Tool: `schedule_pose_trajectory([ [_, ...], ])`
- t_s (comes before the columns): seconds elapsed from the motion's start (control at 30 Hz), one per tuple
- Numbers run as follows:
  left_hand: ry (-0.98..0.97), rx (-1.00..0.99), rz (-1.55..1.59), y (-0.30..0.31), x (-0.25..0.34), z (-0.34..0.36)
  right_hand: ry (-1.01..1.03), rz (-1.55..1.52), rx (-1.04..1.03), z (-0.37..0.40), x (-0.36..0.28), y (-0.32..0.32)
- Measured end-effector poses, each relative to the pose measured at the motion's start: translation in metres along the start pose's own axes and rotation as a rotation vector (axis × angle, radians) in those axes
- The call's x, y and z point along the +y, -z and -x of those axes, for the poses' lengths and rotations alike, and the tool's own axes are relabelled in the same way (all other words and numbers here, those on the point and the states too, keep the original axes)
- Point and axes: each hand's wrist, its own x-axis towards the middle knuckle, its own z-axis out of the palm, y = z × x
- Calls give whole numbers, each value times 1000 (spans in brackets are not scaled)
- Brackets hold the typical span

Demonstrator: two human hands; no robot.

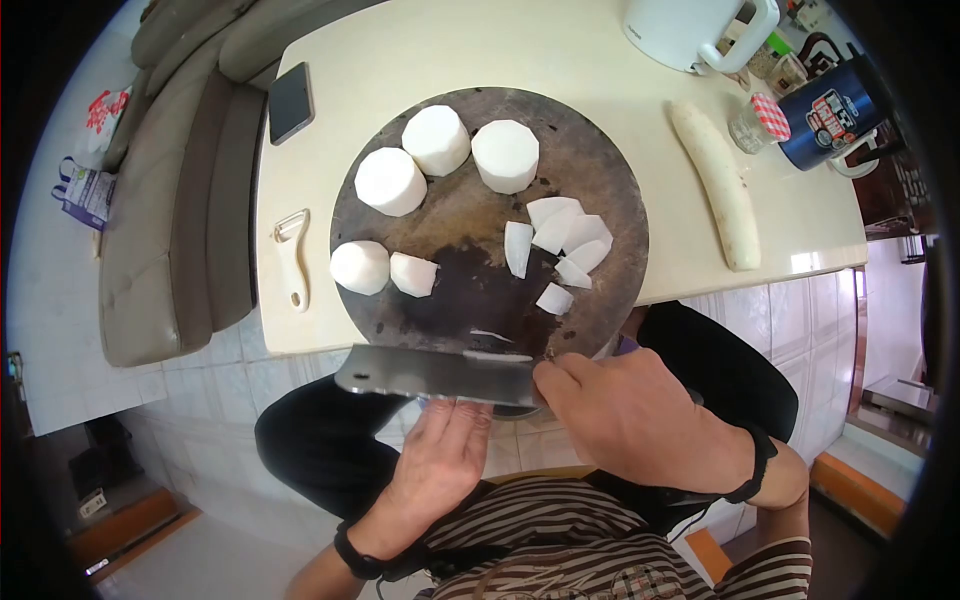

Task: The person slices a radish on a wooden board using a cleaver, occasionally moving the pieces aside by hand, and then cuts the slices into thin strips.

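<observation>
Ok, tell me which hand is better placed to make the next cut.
Likely the right hand: it already grips the cleaver at the handle end, by the board's near edge. The left hand's fingertips are partly hidden behind the cleaver; what it holds, if anything, can't be told.

One cleaver (425, 375), one whole radish (720, 188)

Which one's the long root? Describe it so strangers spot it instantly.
On the cream table, find the round, dark board. Right of it lies the long white root: unlike the board's short white chunks, it is one long piece.
</observation>
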Motion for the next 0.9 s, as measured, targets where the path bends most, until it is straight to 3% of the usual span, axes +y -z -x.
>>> schedule_pose_trajectory([
  [0.23,21,-59,23,-1,-1,9,16,100,-34,1,-5,-1],
  [0.3,13,-64,17,-1,-1,9,-42,120,-155,1,-9,-5],
  [0.7,-34,-13,-31,3,-2,4,28,27,-4,-2,-1,-5],
  [0.9,-16,-30,7,0,-2,9,31,69,-39,-1,-4,-3],
])
